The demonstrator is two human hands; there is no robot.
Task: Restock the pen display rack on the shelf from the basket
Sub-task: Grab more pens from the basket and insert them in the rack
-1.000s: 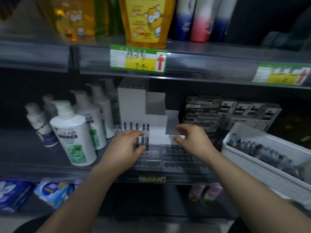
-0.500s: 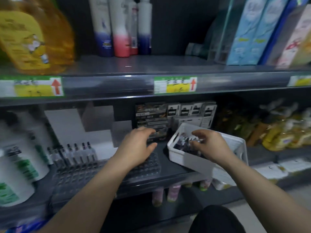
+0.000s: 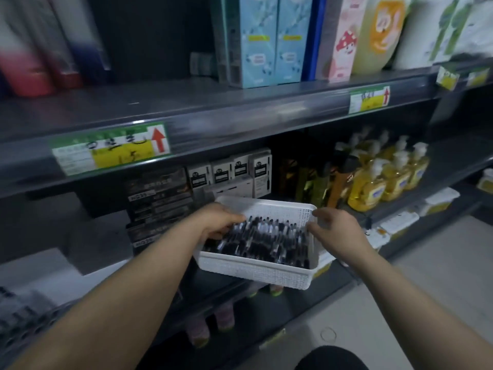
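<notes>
A white perforated basket (image 3: 256, 271) sits at the shelf's front edge, filled with several black-and-clear pens (image 3: 266, 239). My left hand (image 3: 221, 220) reaches in from the left, its fingers curled round the left ends of a bunch of pens. My right hand (image 3: 338, 228) is at the basket's right wall, thumb over the rim and fingertips down at the pens' right ends; whether it holds any is unclear. The pen display rack (image 3: 24, 316) is a blurred grid at the far lower left, apart from both hands.
Dark and white boxes (image 3: 192, 188) are stacked behind the basket. Yellow pump bottles (image 3: 386, 180) stand to the right on the same shelf. The shelf above (image 3: 240, 121) carries cartons and refill pouches. Small bottles (image 3: 213, 324) stand on the shelf below.
My view has swung right, from the rack to the basket. Both hands left the rack; the right went into the basket first, then the left followed onto the pens.
</notes>
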